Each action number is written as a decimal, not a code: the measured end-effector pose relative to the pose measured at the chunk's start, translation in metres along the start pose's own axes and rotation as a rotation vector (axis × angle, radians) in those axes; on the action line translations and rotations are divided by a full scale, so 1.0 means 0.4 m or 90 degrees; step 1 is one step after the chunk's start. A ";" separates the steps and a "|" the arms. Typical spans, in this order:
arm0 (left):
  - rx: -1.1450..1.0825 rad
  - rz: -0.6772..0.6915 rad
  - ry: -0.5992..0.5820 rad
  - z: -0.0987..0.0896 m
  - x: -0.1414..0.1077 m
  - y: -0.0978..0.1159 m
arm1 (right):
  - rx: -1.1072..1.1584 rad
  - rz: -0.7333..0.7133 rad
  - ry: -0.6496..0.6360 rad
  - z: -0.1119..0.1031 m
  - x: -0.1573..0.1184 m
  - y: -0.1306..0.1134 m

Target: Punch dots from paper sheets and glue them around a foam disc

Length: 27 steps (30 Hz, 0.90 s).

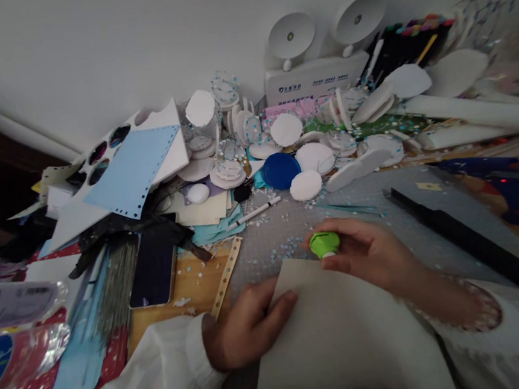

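Note:
My right hand [369,254] is closed round a small lime-green craft punch [324,244], held at the far edge of a large cream sheet of paper [339,327]. Whether the paper's edge sits inside the punch is not clear. With its thumb on top, my left hand [252,322] grips the sheet's left edge, the other fingers partly hidden under it. Left of that hand lies a narrow cream strip [227,276] with a row of small cut-out shapes. Pale blue paper bits [287,249] are scattered on the grey cutting mat [263,236] beyond the sheet.
A phone [153,270] lies at left, below a light blue sheet [134,169] with cut-outs along its edges. White foam discs [286,130] and a blue disc [281,170] crowd the back. Tweezers [351,209], a black knife-like tool [463,237] and a blue glue gun [508,179] lie rightward.

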<state>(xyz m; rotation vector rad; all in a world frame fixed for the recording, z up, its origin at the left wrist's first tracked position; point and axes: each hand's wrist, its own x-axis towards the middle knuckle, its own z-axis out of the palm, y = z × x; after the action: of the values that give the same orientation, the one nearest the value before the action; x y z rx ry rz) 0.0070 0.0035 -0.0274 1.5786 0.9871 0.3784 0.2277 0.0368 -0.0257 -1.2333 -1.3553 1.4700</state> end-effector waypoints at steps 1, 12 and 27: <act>0.002 0.003 0.011 0.000 0.001 0.001 | -0.027 -0.022 0.015 0.000 -0.004 -0.003; 0.090 0.038 0.083 0.008 -0.004 -0.022 | -0.106 -0.093 -0.085 -0.013 -0.014 -0.018; 0.278 0.104 0.021 0.001 -0.003 -0.015 | -0.357 -0.410 -0.123 -0.005 -0.028 -0.013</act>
<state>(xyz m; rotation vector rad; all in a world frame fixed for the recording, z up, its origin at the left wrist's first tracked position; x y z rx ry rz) 0.0041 0.0020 -0.0329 2.0618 1.0148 0.3148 0.2317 0.0271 -0.0187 -0.8399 -2.1407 0.7861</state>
